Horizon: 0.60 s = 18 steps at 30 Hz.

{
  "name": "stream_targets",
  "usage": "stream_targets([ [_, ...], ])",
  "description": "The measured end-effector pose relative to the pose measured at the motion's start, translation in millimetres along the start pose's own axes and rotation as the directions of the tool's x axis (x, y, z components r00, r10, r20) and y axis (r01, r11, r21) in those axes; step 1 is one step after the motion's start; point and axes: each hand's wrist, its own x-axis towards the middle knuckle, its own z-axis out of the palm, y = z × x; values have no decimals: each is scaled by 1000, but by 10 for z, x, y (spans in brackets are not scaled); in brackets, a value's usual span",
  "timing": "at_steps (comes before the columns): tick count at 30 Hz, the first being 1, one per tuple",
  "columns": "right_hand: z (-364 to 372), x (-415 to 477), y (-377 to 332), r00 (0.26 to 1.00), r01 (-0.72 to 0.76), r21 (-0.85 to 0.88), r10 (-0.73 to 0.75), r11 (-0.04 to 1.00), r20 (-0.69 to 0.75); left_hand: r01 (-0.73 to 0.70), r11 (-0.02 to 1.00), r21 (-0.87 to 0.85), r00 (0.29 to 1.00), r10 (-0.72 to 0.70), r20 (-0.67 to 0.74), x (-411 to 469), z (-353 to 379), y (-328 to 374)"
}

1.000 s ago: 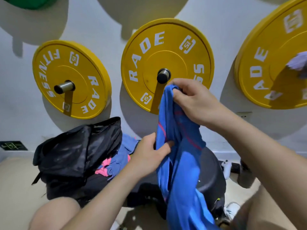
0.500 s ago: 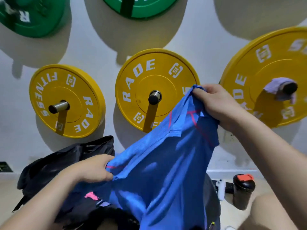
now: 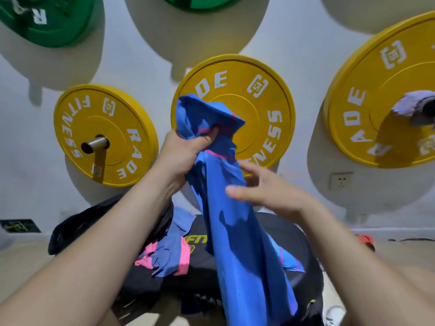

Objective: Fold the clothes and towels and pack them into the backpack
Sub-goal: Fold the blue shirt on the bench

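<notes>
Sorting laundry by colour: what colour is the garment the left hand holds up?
Blue with thin pink stripes; the garment shows best in the head view.

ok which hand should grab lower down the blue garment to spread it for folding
Probably right. The left hand grips the blue garment at its bunched top; the right hand is open, holding nothing, at the hanging cloth.
</notes>
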Motion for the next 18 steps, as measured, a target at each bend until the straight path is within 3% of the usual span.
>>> stream_targets([
  [4, 188, -196, 494, 993, -118, -75, 116, 990, -35, -92, 992, -82, 995, 90, -39, 212, -204, 276],
  [6, 152, -295, 660, 986, -165, -125, 162, 978, -36, -182, 983, 12, 978, 182, -102, 290, -382, 435],
  [7, 115, -337, 718, 984, -174, -156, 167, 972, -61, -223, 965, 137, 960, 242, -143, 322, -480, 487],
  [10, -112, -406, 771, 940, -164, -347, 39, 923, -339, -228, 768, 599, 915, 380, -138, 381, -760, 506],
  [13, -366, -465, 563, 808, -205, -601, -213, 772, -549, -201, 506, 839, 922, 388, -13, 447, -1097, 323],
  [14, -435, -463, 501, 774, -230, -642, -262, 731, -576, -185, 465, 866, 931, 365, 3, 487, -1195, 220],
  [16, -537, -396, 453, 759, -287, -664, -259, 690, -597, -115, 491, 863, 954, 297, -42, 528, -1277, 15],
  [18, -615, -315, 484, 794, -356, -664, -162, 658, -586, -50, 586, 809, 967, 232, -109, 532, -1219, -134],
])
